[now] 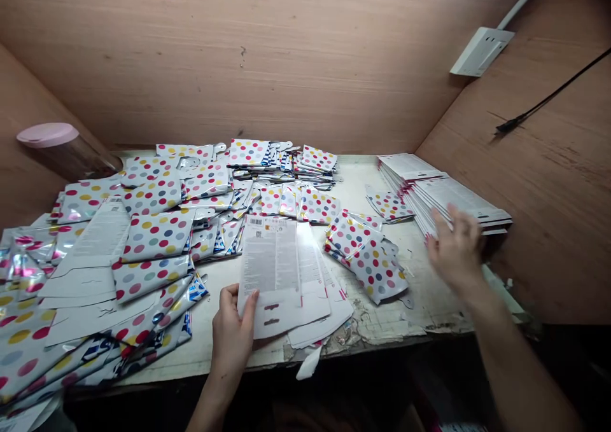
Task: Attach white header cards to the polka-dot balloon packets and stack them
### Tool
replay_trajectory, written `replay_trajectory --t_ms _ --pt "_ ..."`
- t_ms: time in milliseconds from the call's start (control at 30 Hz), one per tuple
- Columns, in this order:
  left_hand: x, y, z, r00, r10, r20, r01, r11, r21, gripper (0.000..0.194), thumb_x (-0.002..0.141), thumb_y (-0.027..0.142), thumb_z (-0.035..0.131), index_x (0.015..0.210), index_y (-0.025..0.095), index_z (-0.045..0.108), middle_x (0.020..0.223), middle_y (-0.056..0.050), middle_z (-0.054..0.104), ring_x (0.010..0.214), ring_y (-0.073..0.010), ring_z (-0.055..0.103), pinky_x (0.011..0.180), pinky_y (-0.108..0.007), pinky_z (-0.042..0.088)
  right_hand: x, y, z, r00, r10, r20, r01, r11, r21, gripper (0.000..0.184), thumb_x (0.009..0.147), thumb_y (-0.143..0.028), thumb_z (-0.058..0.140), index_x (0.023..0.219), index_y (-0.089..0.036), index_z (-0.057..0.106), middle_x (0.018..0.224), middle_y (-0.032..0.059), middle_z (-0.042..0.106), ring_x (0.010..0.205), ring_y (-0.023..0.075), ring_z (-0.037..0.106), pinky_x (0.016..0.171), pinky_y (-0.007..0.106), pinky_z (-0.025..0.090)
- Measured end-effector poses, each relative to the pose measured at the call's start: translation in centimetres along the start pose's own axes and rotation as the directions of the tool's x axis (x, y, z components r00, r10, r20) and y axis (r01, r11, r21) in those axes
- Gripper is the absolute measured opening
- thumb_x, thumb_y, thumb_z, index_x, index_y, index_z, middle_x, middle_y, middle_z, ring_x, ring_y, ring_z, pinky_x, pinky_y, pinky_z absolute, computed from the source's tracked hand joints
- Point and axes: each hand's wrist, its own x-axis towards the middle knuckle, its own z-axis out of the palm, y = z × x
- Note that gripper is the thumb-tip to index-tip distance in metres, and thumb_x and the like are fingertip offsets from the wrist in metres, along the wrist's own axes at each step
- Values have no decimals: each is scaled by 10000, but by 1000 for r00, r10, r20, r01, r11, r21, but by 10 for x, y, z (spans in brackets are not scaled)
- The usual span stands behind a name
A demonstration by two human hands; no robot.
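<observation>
My left hand (232, 331) pinches the lower left corner of a white printed card (271, 263) that lies on top of a small fan of similar cards at the table's front edge. My right hand (452, 246) reaches out to the right, fingers spread and slightly blurred, touching the near side of a tall slanted stack of white cards (449, 193). Between the hands lie two folded polka-dot foil packs (367, 257).
Several polka-dot foil packs (157, 235) cover the left and back of the worn white table (429, 298). A jar with a pink lid (48, 136) stands at the far left. Wooden walls enclose the table; a white socket (481, 51) and a black cable hang at right.
</observation>
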Motion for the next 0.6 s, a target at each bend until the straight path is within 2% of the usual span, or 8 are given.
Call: replay_trajectory --t_ms 67,100,133,200,300,367,467,600 --pt "-9 8 5 1000 22 23 -11 922 -387 484 804 486 639 1152 226 425 1040 -97 681 945 -279 683 830 -443 543 -42 -82 -3 953 -14 302 -150 846 512 251 865 -343 544 1028 -184 649 1103 147 626 1036 296 581 885 470 448" --pt "-15 12 9 999 35 30 -15 858 -514 546 787 449 679 1200 235 393 1076 -94 678 971 -261 685 848 -424 547 -64 -120 -5 840 -58 539 -383 641 665 254 888 -375 544 1041 -195 638 1030 117 642 890 247 635 782 408 502" --pt "-22 16 13 998 53 28 -27 814 -580 609 773 404 710 1248 245 364 1109 -91 672 994 -246 683 872 -407 545 -83 -152 -6 689 -103 718 -629 408 662 288 914 -407 520 1092 -202 615 1015 105 645 780 214 655 694 372 521" --pt "-34 18 22 995 88 37 -47 787 -615 700 753 325 743 1307 253 322 1159 -95 660 1004 -230 684 895 -386 542 -111 -198 -5 547 -108 830 -834 5 551 352 908 -437 554 1184 -219 563 1047 81 631 708 166 659 647 322 524" --pt "-45 11 30 992 83 90 -22 844 -535 602 734 302 746 1217 183 408 1045 -115 701 907 -245 712 832 -382 570 -125 -222 7 517 -20 856 -792 -390 469 390 847 -395 673 1172 -210 562 986 30 623 699 113 628 661 259 506" --pt "-48 1 34 999 49 21 -35 898 -439 570 679 307 775 1122 168 445 970 -106 711 876 -256 714 794 -378 579 -124 -223 16 496 -20 868 -750 -513 417 350 803 -348 734 1081 -183 599 877 3 622 686 95 597 654 228 484" --pt "-49 -11 37 996 2 -85 -30 942 -333 700 585 314 830 1135 192 415 976 -82 698 873 -282 708 763 -409 581 -123 -223 24 483 -50 874 -738 -561 376 275 796 -329 744 985 -167 627 836 13 646 718 114 594 682 238 474" --pt "-61 -12 25 962 96 257 2 935 -355 605 624 425 813 1113 205 531 1083 -137 677 1061 -349 641 940 -508 501 -130 -225 23 571 52 819 -659 -565 495 232 805 -360 716 960 -204 642 917 30 692 827 176 632 749 293 487"
